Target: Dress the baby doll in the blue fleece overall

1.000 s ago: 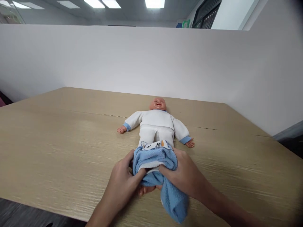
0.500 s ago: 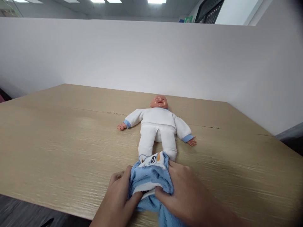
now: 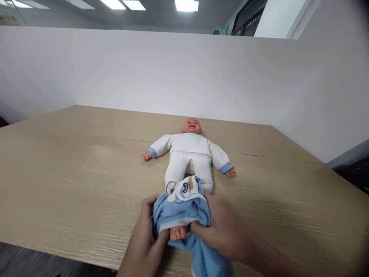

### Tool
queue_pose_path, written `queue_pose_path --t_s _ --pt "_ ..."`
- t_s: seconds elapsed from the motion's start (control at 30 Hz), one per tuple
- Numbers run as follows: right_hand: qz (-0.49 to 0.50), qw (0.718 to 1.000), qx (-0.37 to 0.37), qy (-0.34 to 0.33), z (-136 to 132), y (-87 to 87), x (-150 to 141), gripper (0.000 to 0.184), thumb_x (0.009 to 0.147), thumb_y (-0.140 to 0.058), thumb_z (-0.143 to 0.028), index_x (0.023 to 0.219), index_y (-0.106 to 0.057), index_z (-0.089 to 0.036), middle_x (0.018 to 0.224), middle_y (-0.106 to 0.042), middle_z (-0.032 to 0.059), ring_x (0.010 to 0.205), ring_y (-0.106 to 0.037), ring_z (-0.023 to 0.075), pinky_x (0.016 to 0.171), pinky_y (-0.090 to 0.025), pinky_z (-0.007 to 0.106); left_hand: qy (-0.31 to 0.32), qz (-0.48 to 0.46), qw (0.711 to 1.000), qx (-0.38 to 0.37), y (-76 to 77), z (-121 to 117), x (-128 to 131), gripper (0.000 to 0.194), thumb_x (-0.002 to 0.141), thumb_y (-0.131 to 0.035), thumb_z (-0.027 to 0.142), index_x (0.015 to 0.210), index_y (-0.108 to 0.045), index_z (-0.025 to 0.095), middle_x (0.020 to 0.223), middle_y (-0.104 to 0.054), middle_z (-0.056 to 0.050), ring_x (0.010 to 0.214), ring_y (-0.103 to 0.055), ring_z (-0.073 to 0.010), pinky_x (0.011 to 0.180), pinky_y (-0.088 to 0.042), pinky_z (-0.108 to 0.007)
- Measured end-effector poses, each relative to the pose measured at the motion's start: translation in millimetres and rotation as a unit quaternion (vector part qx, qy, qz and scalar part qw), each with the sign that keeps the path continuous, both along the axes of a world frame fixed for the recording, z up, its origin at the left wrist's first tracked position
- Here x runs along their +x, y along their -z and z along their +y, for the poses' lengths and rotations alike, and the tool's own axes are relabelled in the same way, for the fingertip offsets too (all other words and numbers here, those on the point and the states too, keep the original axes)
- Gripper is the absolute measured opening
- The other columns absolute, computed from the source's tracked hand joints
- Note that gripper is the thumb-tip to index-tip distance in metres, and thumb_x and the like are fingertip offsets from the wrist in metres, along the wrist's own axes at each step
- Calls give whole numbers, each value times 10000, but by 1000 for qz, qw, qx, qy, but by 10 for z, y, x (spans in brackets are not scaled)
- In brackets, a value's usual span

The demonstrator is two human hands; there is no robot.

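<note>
A baby doll (image 3: 190, 144) in a white outfit with blue cuffs lies on its back, its head toward the wall. Fluffy blue pants (image 3: 184, 209) with a white edge and an embroidered animal face are bunched around its lower legs. One doll foot (image 3: 178, 233) pokes out through a white-edged opening; the other foot is hidden under the cloth. My left hand (image 3: 148, 234) grips the cloth on the left, thumb at the opening beside the foot. On the right, my right hand (image 3: 220, 227) holds the cloth, its thumb tucked at the edge. The other leg of the pants hangs toward me.
The wooden table (image 3: 86, 173) stretches out around the doll, its near edge at lower left above a dark floor (image 3: 34, 259). A white partition wall (image 3: 173, 73) rises behind it. Something dark (image 3: 354, 165) stands past the right edge.
The doll's foot has come out through the cloth opening between my thumbs. The pants have shifted slightly up the legs, and both hands have moved a little with them.
</note>
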State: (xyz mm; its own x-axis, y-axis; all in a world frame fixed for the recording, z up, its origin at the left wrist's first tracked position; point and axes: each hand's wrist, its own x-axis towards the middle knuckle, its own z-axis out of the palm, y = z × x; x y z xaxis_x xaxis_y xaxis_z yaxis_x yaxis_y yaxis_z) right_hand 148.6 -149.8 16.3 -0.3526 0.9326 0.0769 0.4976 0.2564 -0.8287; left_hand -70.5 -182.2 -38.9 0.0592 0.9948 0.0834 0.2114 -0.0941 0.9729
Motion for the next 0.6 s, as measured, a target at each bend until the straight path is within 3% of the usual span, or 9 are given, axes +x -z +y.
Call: queue_pose_path --t_s 0.13,0.27,0.37,0.47,0.5,0.6 --pt "9 1000 -3 0 188 -24 18 122 769 -723 -155 844 -658 -226 827 -746 -19 734 -672 204 670 -509 298 26 -11 999 40 -34 245 -7 415 1086 -532 433 1441 -576 223 1473 -662 -126 1385 -625 -321 1177 -514 -448" --pt "-1 996 6 -86 369 -108 113 153 785 -736 -161 745 -599 -218 719 -630 -64 652 -550 145 616 -437 262 77 -19 996 41 -188 459 -66 445 1081 -539 442 1451 -627 210 1508 -667 -122 1418 -616 -326 1213 -506 -446" --pt "13 993 6 -119 421 -118 274 165 835 -814 -208 957 -705 -228 903 -712 -40 824 -639 182 769 -507 273 98 15 995 32 -289 556 -171 525 1063 -586 458 1519 -605 199 1579 -619 -134 1493 -549 -356 1287 -421 -502" --pt "93 989 -57 -97 428 -24 454 644 817 -946 -353 1379 -643 -265 1320 -706 34 1198 -650 266 1028 -508 326 103 41 994 5 -344 609 -286 591 1037 -637 514 1561 -583 246 1583 -621 -118 1489 -543 -384 1299 -391 -546" --pt "142 981 -91 -99 432 24 500 669 824 -951 -401 1393 -625 -263 1315 -695 39 1191 -649 260 1021 -513 323 114 39 993 -5 -360 618 -313 595 1034 -639 529 1565 -577 269 1561 -640 -109 1449 -575 -385 1278 -420 -545" --pt "290 931 -193 -109 460 152 571 504 843 -933 -479 1187 -667 -226 1021 -677 -3 903 -651 174 806 -527 244 160 29 987 -11 -408 616 -344 576 1038 -628 539 1556 -545 302 1502 -669 -96 1336 -639 -366 1213 -487 -521"
